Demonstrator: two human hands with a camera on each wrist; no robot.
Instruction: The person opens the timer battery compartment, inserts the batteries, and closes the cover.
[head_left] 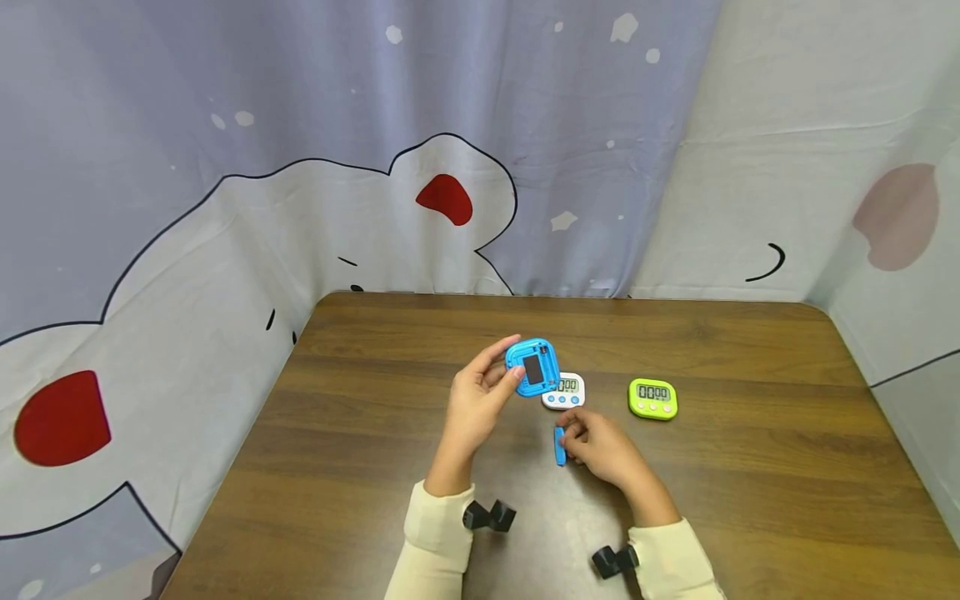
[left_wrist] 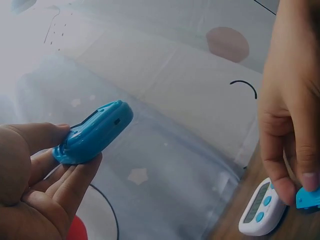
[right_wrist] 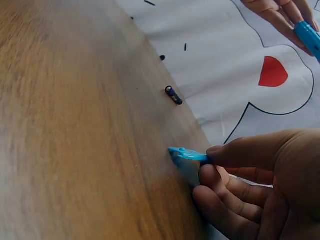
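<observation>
My left hand (head_left: 471,408) grips a blue digital timer (head_left: 542,367) raised over the table, its back turned toward the head view. That back has a dark rectangular patch and an uncovered recess near its edge. In the left wrist view, thumb and fingers hold the timer (left_wrist: 95,132) by one end. My right hand (head_left: 600,446), lower and to the right, pinches a small blue battery cover (right_wrist: 187,154) between thumb and fingers, just above the wood. A white timer (head_left: 564,393) lies between the hands, partly hidden by the blue one in the head view.
A green timer (head_left: 652,399) lies on the brown wooden table (head_left: 750,467), to the right of the white one. One small dark battery (right_wrist: 173,95) shows on the tabletop in the right wrist view. A patterned curtain (head_left: 300,233) hangs behind the table.
</observation>
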